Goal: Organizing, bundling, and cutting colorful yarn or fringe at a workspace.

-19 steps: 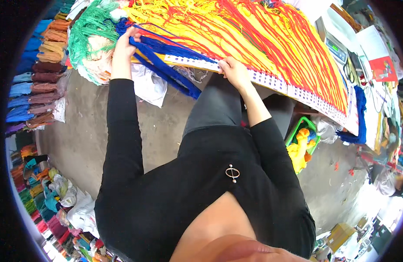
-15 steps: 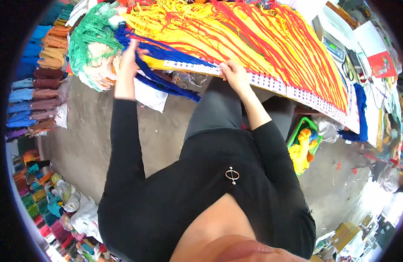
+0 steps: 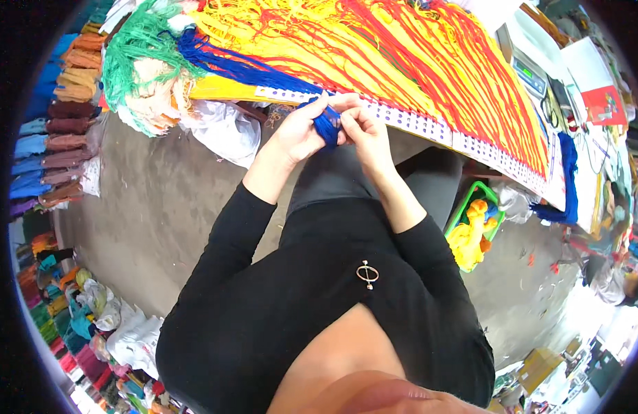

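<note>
A gathered bunch of blue yarn (image 3: 325,126) lies in my left hand (image 3: 304,132), whose fingers are closed round it at the front edge of the table. My right hand (image 3: 364,130) meets it from the right with fingertips pinched together beside the bunch; what they pinch is too small to make out. Beyond the hands runs a white strip with rows of dark dots (image 3: 409,123) along the table edge. More blue strands (image 3: 253,69) stretch left across the table. Long yellow and red yarn (image 3: 374,48) covers most of the top.
Green yarn (image 3: 136,52) hangs over the table's left end. A digital scale (image 3: 529,74) and scissors (image 3: 555,109) sit at the right, near a hanging blue skein (image 3: 569,172). A green basket (image 3: 451,222) holds yellow yarn on the floor by my legs. Stacked coloured skeins (image 3: 74,110) line the left side.
My left hand has come from the far left of the blue strands to beside my right hand. The hanging blue yarn is now bunched in it.
</note>
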`<state>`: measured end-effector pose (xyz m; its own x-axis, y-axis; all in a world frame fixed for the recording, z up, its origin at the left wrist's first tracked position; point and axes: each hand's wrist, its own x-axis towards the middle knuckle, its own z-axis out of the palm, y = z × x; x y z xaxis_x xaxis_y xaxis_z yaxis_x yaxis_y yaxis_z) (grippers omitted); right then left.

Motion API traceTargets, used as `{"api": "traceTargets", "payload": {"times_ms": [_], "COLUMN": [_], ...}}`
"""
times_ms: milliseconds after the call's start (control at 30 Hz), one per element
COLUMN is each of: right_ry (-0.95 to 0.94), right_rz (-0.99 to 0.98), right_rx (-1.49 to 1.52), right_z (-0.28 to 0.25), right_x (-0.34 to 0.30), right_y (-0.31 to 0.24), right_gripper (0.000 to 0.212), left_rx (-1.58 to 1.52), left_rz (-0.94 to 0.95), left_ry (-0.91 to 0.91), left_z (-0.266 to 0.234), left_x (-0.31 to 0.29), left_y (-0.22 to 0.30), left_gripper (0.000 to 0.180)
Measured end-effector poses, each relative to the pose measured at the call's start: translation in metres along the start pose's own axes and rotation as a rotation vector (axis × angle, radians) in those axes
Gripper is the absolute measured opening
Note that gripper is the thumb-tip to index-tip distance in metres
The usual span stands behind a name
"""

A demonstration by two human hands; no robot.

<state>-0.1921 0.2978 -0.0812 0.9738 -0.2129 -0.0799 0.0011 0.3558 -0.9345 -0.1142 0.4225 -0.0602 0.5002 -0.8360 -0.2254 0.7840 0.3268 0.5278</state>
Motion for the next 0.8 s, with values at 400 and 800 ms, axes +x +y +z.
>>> {"api": "traceTargets", "payload": {"times_ms": [400,800], "right_ry": [0.063,0.083], "right_rz": [0.055,0.048], "right_rx": [0.254,0.253], "right_z": [-0.006,-0.008], "right_x": [-0.018,-0.021], "right_y": [-0.017,-0.018], "right_gripper": [0.021,0.02], "left_rx": [-0.106,0.077], "left_rz": [0.019,0.116], "left_ry": [0.065,0.078], "left_z": [0.007,0.003], "left_x": [-0.005,-0.006], "left_y": [0.01,0.014], "left_gripper": [0.051,0.053]}}
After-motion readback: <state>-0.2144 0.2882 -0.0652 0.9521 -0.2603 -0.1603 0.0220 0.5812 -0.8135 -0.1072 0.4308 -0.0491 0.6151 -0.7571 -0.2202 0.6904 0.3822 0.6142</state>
